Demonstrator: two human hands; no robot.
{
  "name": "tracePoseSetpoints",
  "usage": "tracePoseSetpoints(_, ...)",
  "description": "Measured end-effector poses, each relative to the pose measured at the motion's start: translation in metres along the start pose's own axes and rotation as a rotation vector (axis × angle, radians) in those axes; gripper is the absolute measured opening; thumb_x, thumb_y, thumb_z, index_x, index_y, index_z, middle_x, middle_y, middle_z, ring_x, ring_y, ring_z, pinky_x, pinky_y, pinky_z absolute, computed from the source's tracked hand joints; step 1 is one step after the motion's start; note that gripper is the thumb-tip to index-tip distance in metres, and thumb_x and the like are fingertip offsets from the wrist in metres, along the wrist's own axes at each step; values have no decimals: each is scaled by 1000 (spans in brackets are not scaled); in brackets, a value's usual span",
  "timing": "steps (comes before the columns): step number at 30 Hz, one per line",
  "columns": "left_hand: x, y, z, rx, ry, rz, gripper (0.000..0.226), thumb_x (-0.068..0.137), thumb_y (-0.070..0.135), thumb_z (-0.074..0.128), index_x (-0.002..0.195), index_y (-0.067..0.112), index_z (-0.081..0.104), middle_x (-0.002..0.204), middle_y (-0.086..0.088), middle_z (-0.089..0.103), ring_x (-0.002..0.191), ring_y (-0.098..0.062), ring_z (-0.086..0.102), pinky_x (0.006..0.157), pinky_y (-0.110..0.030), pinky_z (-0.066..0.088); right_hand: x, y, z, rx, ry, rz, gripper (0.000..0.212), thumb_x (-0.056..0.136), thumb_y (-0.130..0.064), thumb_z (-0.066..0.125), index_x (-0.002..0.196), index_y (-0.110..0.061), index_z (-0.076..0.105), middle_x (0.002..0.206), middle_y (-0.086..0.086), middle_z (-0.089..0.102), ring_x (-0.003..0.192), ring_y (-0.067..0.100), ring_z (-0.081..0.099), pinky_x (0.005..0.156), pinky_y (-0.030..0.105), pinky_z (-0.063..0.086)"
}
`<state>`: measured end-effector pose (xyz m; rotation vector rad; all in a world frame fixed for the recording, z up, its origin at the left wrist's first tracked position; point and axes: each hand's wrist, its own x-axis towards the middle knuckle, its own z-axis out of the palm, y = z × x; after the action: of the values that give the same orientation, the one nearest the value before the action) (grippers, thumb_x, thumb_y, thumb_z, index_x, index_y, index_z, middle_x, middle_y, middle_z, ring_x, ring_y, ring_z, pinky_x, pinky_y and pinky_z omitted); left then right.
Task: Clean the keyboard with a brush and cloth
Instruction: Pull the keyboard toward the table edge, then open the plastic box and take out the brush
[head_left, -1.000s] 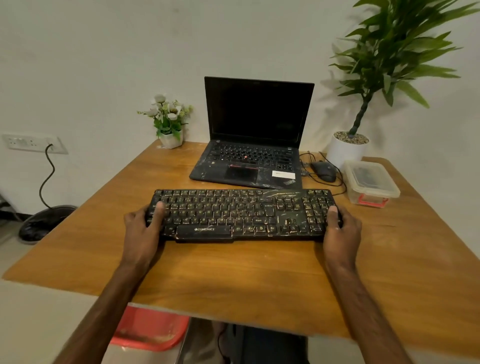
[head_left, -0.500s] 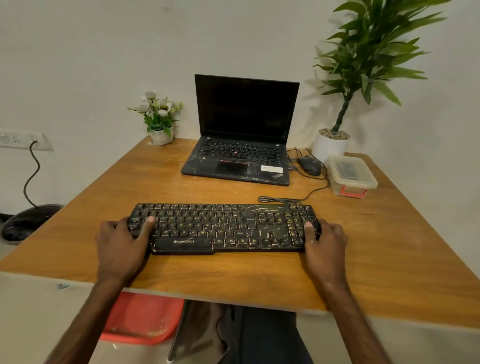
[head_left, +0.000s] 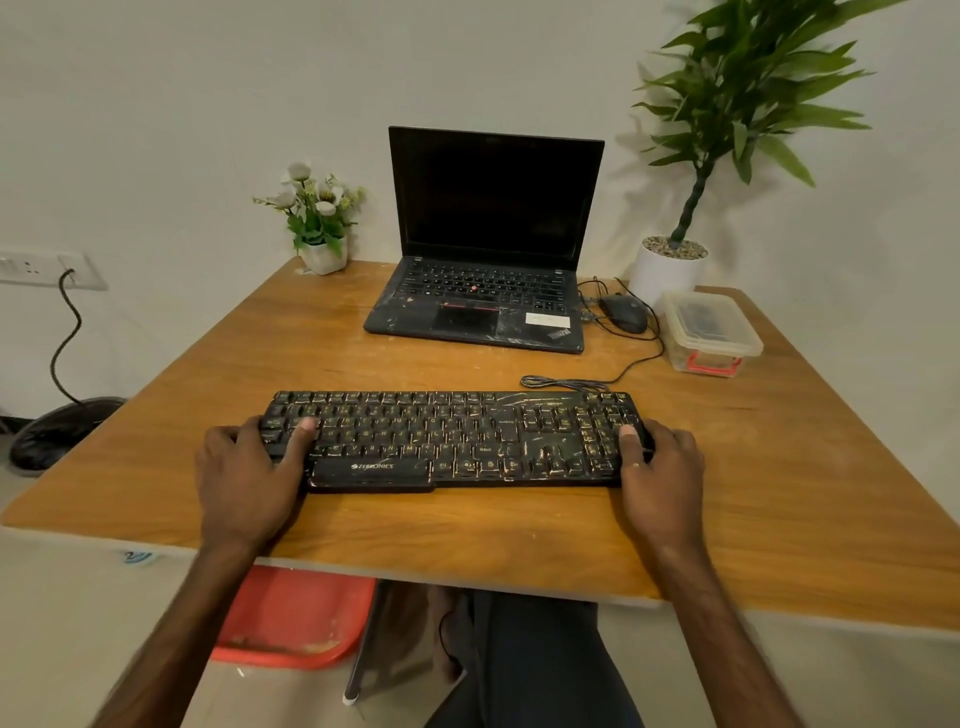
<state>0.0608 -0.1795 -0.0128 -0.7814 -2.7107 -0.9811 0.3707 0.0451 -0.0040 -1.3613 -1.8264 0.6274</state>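
Observation:
A black, dusty keyboard (head_left: 457, 439) lies flat near the front edge of the wooden table (head_left: 779, 493). My left hand (head_left: 249, 475) grips its left end, thumb on the keys. At the other end my right hand (head_left: 662, 467) holds the keyboard, its thumb resting on the number pad. The keyboard's cable (head_left: 566, 384) coils just behind it. No brush or cloth is in sight.
An open black laptop (head_left: 483, 291) stands at the back, with a mouse (head_left: 623, 313) and a lidded plastic box (head_left: 709, 330) to its right. A white potted plant (head_left: 670, 265) and a small flower pot (head_left: 322, 249) sit at the back corners. A red bin (head_left: 291, 618) is under the table.
Both hands have pulled the keyboard away from the laptop toward the table's front edge; its cable now shows behind it. Over the last half second it has barely shifted.

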Motion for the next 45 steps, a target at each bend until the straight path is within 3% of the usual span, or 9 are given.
tracePoseSetpoints(9,-6,6,-6,15,44,-45,87,90,67,40,142,-2,46,125,-33,47,121,-48,42,104,-59,36,-3,5,-5,94,84,26,31,101,-27,54,118,-4,66,114,10,63,107,24,56,95,39,46)
tracePoseSetpoints(13,-16,48,-16,-2,212,173,76,95,48,57,151,4,29,147,-27,35,134,-44,34,106,-63,32,3,2,-7,227,172,95,31,100,-28,55,123,-8,65,121,6,60,105,16,55,90,29,42)
tracePoseSetpoints(18,-19,154,20,-93,-83,500,76,95,52,56,154,13,30,156,-13,34,142,-27,33,114,-48,35,37,14,-14,278,241,146,36,97,-25,60,131,-12,58,136,8,50,122,26,51,105,43,43)
tracePoseSetpoints(24,-29,285,92,-36,-314,815,77,97,52,54,156,13,24,159,-7,30,145,-22,32,115,-43,37,85,36,-25,183,260,150,56,97,-26,61,147,-12,39,151,9,35,138,27,34,107,35,34)
tracePoseSetpoints(29,-35,344,145,-59,-464,879,78,97,46,57,156,11,21,161,-8,29,144,-24,34,111,-42,39,130,57,-22,259,312,153,65,97,-32,60,151,-13,29,154,10,32,138,31,36,112,50,38)
tracePoseSetpoints(38,-17,378,208,-146,-533,883,98,94,41,62,160,18,-8,169,-4,3,154,-23,10,121,-46,29,189,68,-25,521,432,227,64,103,-42,46,156,-15,22,159,7,30,143,22,34,114,36,35)
tracePoseSetpoints(41,-9,383,222,-128,-643,791,90,96,40,59,161,22,-1,168,-9,9,152,-25,19,118,-47,33,198,72,-22,481,364,193,61,103,-41,47,156,-21,26,157,6,36,137,22,43,103,26,44)
tracePoseSetpoints(43,-11,386,225,-161,-672,771,84,95,35,59,160,23,7,160,-9,35,138,-26,44,110,-44,44,199,75,-20,462,314,166,54,104,-39,47,153,-21,35,148,5,48,121,19,56,81,10,49)
tracePoseSetpoints(45,-16,387,219,-155,-647,779,75,98,30,54,159,19,13,146,-10,52,123,-27,56,102,-42,48,198,75,-22,462,305,163,45,104,-35,48,146,-19,45,137,5,58,106,15,61,68,8,52)
